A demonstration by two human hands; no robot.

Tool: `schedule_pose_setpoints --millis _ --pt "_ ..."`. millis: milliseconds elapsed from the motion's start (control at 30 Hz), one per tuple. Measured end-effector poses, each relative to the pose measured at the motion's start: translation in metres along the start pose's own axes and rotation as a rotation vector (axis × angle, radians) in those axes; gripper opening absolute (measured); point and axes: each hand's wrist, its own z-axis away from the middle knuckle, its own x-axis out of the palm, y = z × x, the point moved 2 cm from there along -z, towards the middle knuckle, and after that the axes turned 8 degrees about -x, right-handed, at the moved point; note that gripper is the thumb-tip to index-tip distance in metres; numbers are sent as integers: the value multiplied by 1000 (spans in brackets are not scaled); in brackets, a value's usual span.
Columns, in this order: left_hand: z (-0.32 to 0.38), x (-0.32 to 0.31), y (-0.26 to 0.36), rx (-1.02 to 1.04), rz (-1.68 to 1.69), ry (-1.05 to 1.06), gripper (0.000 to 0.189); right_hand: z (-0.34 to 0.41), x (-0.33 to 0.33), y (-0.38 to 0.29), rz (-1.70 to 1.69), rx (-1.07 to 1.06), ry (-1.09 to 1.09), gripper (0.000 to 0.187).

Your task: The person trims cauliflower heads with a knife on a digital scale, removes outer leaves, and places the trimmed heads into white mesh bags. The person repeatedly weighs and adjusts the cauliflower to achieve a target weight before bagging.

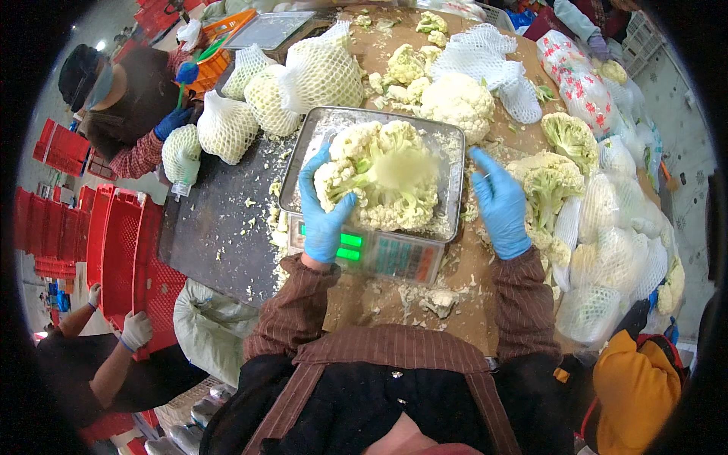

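A cauliflower (372, 196) lies stem side up on the metal pan (449, 213) of a digital scale (398, 259) with a lit green display. My left hand (324, 210), in a blue glove, grips the cauliflower's left edge between thumb and fingers. Just off the pan's right side is my right hand (501, 202), also gloved in blue, its thumb and fingers apart with nothing clearly held. Behind the pan rests another cauliflower head (458, 105), beside white foam net sleeves (483, 57). Cut cauliflower pieces (546, 182) sit right of my right hand.
Net-wrapped cauliflowers (227, 126) stand at the far left of the table. More wrapped heads (617, 256) are piled along the right edge. A co-worker (139, 85) works across the left side; another person's white-gloved hand (136, 330) holds red crates (122, 256). Trimmings litter the tabletop (219, 227).
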Motion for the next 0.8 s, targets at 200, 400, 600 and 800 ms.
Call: schedule_pose_setpoints --millis 200,400,600,800 --pt "-6 -2 -3 10 32 -59 72 8 10 -10 104 -95 -358 22" --pt "-16 -2 -11 108 -97 -101 71 -3 13 -2 520 -234 -298 28" --pt "-22 8 -10 139 -173 -120 65 19 23 9 618 -205 -156 31" --pt "-25 13 -4 133 -182 -134 62 18 29 11 403 -19 -134 26"
